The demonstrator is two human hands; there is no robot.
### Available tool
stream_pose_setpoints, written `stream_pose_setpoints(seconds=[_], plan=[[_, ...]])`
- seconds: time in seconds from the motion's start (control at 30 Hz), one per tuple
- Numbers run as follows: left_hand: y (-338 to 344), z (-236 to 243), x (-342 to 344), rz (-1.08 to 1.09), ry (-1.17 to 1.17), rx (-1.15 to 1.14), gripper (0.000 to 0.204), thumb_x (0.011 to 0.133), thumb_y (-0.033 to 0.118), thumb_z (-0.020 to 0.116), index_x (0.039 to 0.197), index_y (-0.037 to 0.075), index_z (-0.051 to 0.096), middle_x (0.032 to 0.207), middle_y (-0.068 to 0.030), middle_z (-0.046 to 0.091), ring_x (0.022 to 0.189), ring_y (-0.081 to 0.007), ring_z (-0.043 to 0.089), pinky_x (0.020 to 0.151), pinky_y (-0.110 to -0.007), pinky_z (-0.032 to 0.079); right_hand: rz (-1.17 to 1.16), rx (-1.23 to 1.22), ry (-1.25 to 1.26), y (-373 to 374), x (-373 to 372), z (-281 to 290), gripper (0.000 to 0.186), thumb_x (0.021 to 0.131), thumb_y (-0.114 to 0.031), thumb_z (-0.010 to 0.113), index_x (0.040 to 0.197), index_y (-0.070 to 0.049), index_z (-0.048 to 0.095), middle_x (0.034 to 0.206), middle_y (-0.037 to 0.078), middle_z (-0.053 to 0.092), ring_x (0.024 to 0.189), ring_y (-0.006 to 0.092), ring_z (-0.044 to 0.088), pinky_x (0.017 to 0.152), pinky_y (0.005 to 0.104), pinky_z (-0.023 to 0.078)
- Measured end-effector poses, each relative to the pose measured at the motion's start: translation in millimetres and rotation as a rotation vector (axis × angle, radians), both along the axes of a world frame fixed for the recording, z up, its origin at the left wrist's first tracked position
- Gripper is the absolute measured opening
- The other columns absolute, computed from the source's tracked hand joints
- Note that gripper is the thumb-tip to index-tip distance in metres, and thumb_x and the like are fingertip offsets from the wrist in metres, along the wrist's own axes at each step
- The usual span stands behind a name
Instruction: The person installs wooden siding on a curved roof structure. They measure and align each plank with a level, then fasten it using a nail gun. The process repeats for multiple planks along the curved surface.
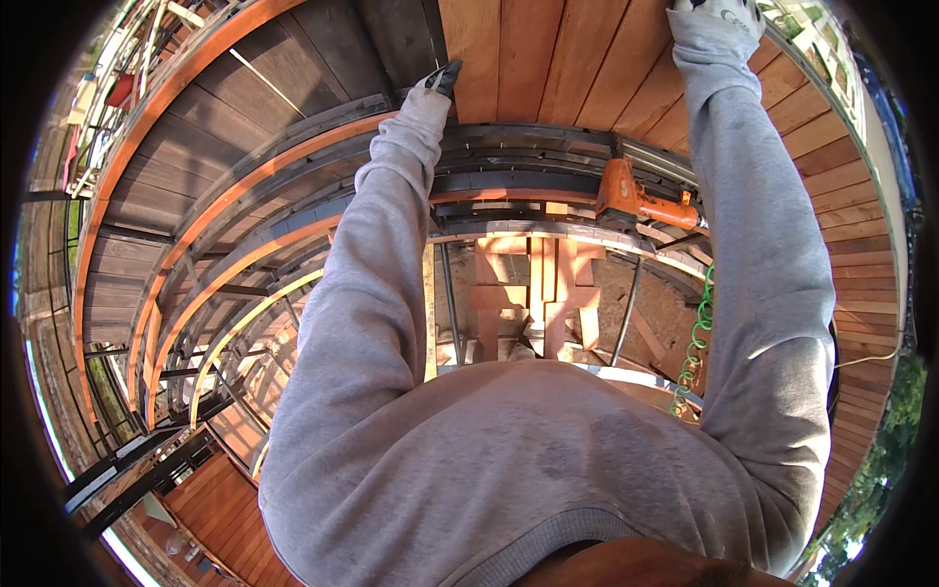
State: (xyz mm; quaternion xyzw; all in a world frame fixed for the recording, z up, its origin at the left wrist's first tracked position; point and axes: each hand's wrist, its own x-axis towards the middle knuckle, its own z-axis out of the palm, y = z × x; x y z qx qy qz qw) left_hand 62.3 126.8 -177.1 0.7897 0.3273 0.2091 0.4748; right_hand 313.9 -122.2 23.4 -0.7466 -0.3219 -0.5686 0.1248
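Observation:
My gloved left hand (435,82) is closed on the edge of a reddish wooden plank (472,54) at the upper middle, where the planks meet darker boards (308,64). My gloved right hand (716,22) reaches to the top edge at the right end of the fresh planks, its fingers partly cut off, so their grip cannot be made out. An orange nail gun (626,196) rests on the dark curved framing (504,186), below and left of my right hand. A green coiled hose (699,323) hangs beneath it, beside my right forearm.
Curved tiers of dark metal and orange-edged rails (254,225) arc across the left. Offcuts of wood (499,298) lie on a lower level in the middle, between metal posts. A plank deck (861,254) curves down the right side, with foliage beyond. Another wooden deck (220,504) shows at lower left.

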Motion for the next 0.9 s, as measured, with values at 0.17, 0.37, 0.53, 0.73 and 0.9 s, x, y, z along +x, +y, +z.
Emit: stream_pose_setpoints(seconds=[0.17,0.37,0.53,0.73,0.9], plan=[[7,-12,-3,0.0,0.036,0.072,0.05,0.098,0.047,0.056,0.129,0.008,0.064,0.082,-0.0143,0.066,0.073,-0.0248,0.06,0.071,-0.037,0.049,0.036,0.018,0.076,2,0,-1,0.032,0.084,-0.027,0.064,0.111,-0.01,0.06,0.111,0.015,0.061,0.112,0.0356,0.055,0.101,0.0507,0.039],[5,-2,4,-0.01,0.079,0.068,0.046,0.101,0.041,0.05,0.133,0.009,0.062,0.083,-0.0167,0.068,0.073,-0.0281,0.064,0.068,-0.039,0.05,0.084,0.001,0.11,-5,-3,8,0.034,0.08,-0.027,0.066,0.109,-0.01,0.06,0.107,0.013,0.062,0.107,0.0339,0.056,0.1,0.0505,0.039],[12,-10,12,-0.013,0.035,0.115,0.042,0.103,0.035,0.047,0.133,0.009,0.062,0.088,-0.0162,0.069,0.074,-0.0264,0.065,0.068,-0.038,0.051,0.089,0.025,0.094,-5,-3,9,0.033,0.081,-0.027,0.066,0.109,-0.01,0.06,0.106,0.014,0.063,0.107,0.0341,0.057,0.1,0.05,0.039],[14,-28,-2,-0.06,0.169,0.205,0.038,0.101,0.03,0.053,0.129,0.008,0.064,0.092,-0.0132,0.071,0.079,-0.0221,0.065,0.074,-0.034,0.051,0.038,0.007,0.097,-1,-3,3,0.032,0.085,-0.028,0.064,0.112,-0.009,0.061,0.106,0.015,0.064,0.106,0.035,0.058,0.099,0.0484,0.04],[8,-20,0,-0.056,0.043,0.095,0.035,0.1,0.026,0.056,0.127,0.007,0.066,0.094,-0.0117,0.072,0.081,-0.0196,0.064,0.076,-0.032,0.051,0.013,0.026,0.033,-2,1,0,0.032,0.087,-0.029,0.063,0.112,-0.009,0.062,0.108,0.014,0.064,0.107,0.0345,0.057,0.099,0.0474,0.041]])
